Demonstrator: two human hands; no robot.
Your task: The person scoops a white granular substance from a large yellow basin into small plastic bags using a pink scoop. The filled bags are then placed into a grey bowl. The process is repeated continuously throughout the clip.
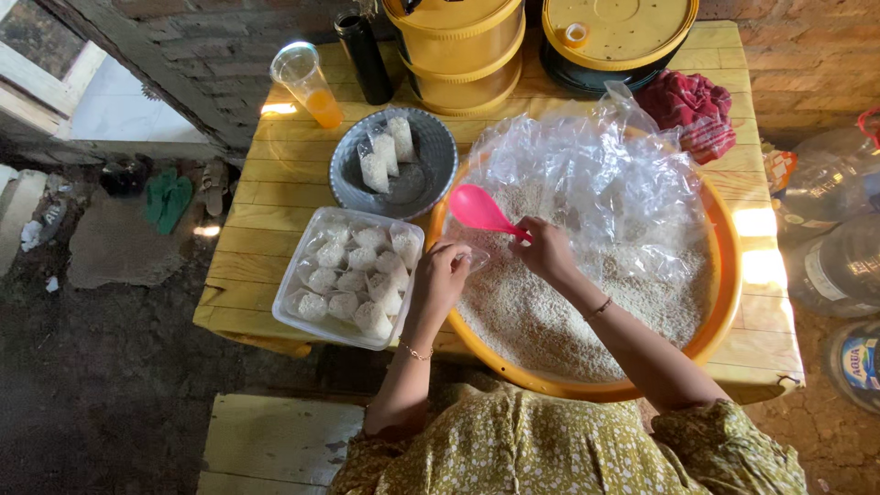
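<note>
Head view: right hand pinches the light, stiff pink scoop by its handle; left hand holds a thin, slippery little plastic bag at its mouth over loose rice.

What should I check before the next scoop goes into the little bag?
1. Right hand grips the pink spoon by its handle: ok.
2. Left hand holds a small clear bag at the rim of the orange basin: ok.
3. Bag mouth open towards the spoon: cannot tell, the plastic is too clear to make out.
4. Spoon loaded with grain: not ok, the bowl looks empty.
5. White grain left in the basin: ok, plenty.
6. Room in the clear tray of filled packets: cannot tell, it looks nearly full.
</note>
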